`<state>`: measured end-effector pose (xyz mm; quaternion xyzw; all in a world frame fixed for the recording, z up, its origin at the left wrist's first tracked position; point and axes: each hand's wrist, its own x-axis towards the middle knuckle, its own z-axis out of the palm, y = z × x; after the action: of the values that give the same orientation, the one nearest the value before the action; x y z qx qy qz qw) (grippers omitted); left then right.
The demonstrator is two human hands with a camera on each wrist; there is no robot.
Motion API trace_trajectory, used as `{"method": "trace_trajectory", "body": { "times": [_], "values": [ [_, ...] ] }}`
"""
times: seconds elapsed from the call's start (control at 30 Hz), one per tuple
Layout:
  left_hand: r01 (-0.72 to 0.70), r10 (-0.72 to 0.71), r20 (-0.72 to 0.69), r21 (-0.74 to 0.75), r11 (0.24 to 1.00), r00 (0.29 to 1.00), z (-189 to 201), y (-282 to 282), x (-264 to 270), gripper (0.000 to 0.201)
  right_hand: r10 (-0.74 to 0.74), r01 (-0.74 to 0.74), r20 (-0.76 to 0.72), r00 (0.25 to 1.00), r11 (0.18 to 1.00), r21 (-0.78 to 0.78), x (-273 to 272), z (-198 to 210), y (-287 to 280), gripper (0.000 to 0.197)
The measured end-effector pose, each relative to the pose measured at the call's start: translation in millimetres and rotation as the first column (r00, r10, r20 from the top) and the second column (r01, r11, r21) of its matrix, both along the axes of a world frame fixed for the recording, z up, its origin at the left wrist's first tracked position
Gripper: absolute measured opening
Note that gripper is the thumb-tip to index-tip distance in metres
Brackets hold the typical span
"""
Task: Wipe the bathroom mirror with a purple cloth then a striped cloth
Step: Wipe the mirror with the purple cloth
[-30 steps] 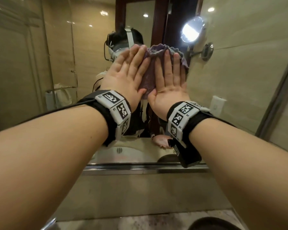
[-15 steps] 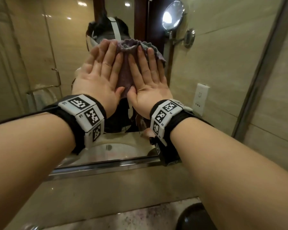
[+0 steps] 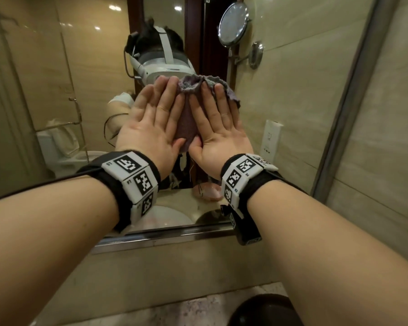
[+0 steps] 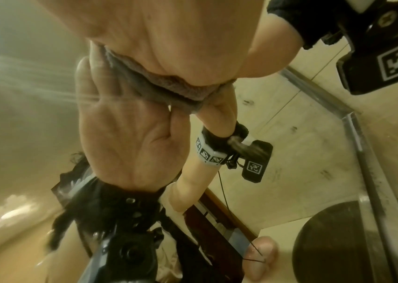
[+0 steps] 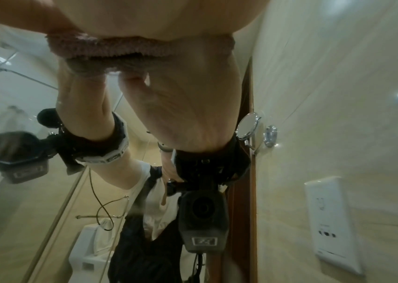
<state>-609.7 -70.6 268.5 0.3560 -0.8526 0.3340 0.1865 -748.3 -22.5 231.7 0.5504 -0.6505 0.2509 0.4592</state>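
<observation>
My left hand (image 3: 151, 128) and right hand (image 3: 218, 132), fingers straight, have slid the purple cloth (image 3: 186, 109) lower and left on the mirror (image 3: 92, 67); first wiping continues, the striped cloth is unseen.

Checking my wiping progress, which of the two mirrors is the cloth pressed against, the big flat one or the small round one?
The big wall mirror: both hands press the purple cloth flat on it. The small round mirror, on its arm up right, is untouched.
</observation>
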Motion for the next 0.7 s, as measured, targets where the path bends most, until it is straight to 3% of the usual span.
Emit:
{"method": "trace_trajectory", "body": {
  "times": [0.27,0.7],
  "values": [
    [0.086,-0.085,0.010,-0.033,0.996,0.996,-5.5,38.9,-72.4,0.072,-0.092,0.091,0.059,0.994,0.996,0.008,-63.7,-6.5,48.6,0.075],
    [0.196,-0.196,0.003,-0.074,0.978,0.981,0.3,86.1,-149.6,0.072,-0.342,0.303,0.150,0.928,0.923,0.236,-120.1,10.1,108.9,0.076]
  ]
}}
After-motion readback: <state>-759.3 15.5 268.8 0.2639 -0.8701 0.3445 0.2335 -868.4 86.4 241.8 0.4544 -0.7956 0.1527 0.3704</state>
